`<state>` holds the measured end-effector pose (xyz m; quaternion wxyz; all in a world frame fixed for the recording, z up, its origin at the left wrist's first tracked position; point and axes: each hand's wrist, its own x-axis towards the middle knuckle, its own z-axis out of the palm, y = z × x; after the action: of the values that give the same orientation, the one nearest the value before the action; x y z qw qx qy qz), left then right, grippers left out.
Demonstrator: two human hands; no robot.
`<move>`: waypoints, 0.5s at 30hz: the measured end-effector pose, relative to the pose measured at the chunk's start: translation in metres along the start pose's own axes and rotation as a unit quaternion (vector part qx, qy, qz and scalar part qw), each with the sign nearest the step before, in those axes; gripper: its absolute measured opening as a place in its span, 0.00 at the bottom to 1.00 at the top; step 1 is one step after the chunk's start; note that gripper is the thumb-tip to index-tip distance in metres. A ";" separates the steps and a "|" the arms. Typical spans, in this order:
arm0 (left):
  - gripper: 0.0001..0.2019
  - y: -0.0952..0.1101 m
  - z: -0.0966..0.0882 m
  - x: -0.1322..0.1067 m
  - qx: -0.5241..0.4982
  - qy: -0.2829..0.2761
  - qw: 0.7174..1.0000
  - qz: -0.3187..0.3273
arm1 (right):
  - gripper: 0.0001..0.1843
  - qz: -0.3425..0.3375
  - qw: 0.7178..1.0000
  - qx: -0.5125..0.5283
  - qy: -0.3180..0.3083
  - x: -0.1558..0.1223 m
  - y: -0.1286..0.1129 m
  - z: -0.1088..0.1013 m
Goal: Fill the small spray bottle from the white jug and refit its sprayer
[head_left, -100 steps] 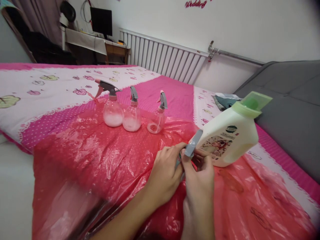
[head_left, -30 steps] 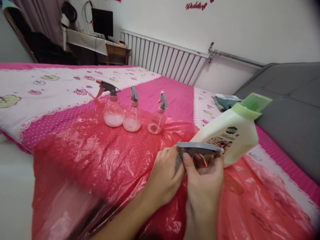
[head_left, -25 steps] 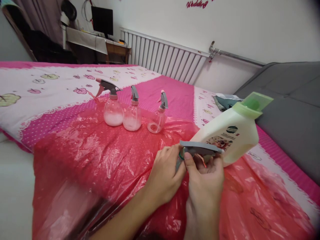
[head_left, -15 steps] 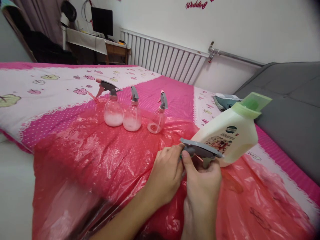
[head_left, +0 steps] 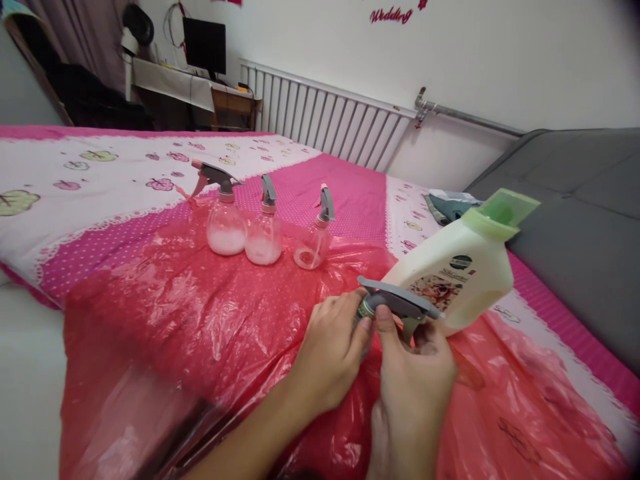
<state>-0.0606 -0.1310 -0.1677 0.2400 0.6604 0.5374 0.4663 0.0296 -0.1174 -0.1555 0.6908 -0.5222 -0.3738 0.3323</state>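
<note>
Both hands are on a spray bottle whose grey trigger sprayer (head_left: 403,300) points to the right. My left hand (head_left: 333,350) is closed around the bottle just below the greenish collar, hiding most of its body. With thumb and fingers, my right hand (head_left: 417,363) grips the sprayer near its collar and trigger. Behind it a large cream detergent jug (head_left: 463,273) with a green cap leans to the right. Three clear spray bottles stand to the left: one with white foam (head_left: 227,233), a second foamy one (head_left: 264,241), and a third (head_left: 311,250) with little in it.
Red plastic sheeting (head_left: 200,327) lies wrinkled over the pink and white bedspread (head_left: 345,183). Folded cloths (head_left: 450,203) rest beside the grey headboard (head_left: 575,180). A radiator (head_left: 320,110) and a desk (head_left: 175,83) with a monitor (head_left: 205,45) are at the back.
My right hand has shifted slightly right and down along the sprayer, its thumb now farther from the left one. More of the greenish collar shows. The standing bottles stay put.
</note>
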 end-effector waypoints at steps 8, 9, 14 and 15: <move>0.17 -0.001 0.000 -0.003 -0.008 0.014 1.000 0.009 | 0.27 0.016 0.999 -0.032 0.000 -0.001 -0.003 -0.002; 0.17 -0.001 0.000 -0.002 -0.009 0.013 1.000 0.008 | 0.27 0.020 0.999 -0.029 -0.001 -0.002 -0.003 -0.002; 0.17 -0.002 0.000 -0.001 -0.013 0.010 1.000 -0.003 | 0.30 0.050 0.999 -0.013 -0.008 -0.002 -0.005 -0.003; 0.18 -0.003 0.000 -0.001 -0.016 0.012 1.000 -0.005 | 0.31 0.055 0.998 -0.010 -0.017 -0.002 -0.006 -0.004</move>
<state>-0.0619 -0.1309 -0.1705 0.2465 0.6483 0.5363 0.4810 0.0326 -0.1219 -0.1511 0.6599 -0.5432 -0.3591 0.3747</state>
